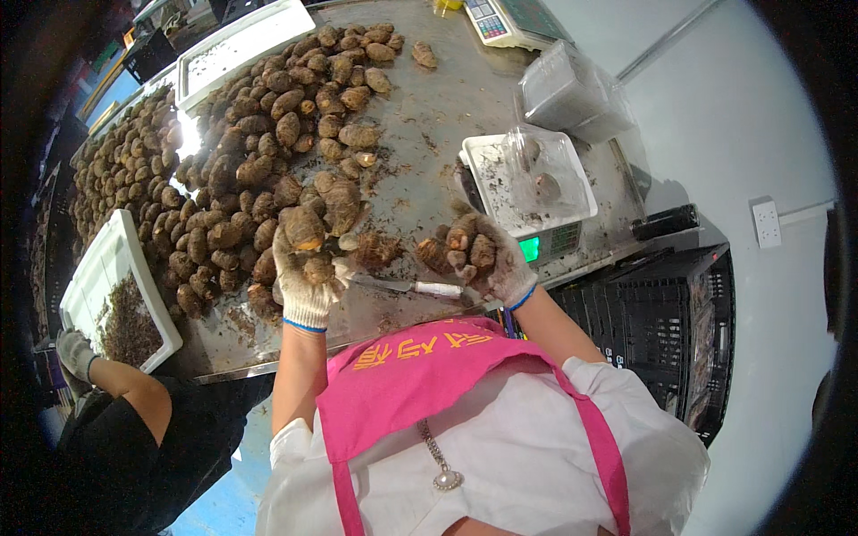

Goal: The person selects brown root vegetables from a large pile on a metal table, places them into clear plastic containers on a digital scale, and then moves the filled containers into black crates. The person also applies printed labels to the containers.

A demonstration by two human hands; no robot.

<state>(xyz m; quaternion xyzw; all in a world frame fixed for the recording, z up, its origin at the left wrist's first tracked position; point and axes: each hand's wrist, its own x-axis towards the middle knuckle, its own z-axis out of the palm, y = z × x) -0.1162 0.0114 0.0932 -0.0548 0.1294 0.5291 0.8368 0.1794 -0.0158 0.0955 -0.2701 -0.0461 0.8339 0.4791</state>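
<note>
Small brown taro corms [268,154] lie heaped across the metal table. My left hand [308,275], in a soiled knit glove, holds taro corms, the largest with an orange cut face. My right hand [493,258], gloved likewise, is closed around several small corms. Between the hands rest a hairy corm [375,250] and a knife with a white handle [437,289]. Beyond my right hand, a digital scale [560,240] with a lit green display carries a white tray [586,194]. A clear plastic container [570,171] with corms in it sits on that tray.
Clear containers [570,90] are stacked behind the scale, near a second scale [499,23]. White trays [248,43] [127,268] flank the heap. A co-worker's gloved hand [75,352] is at the lower left. Black crates [657,321] stand right, below a black cylindrical object [665,222].
</note>
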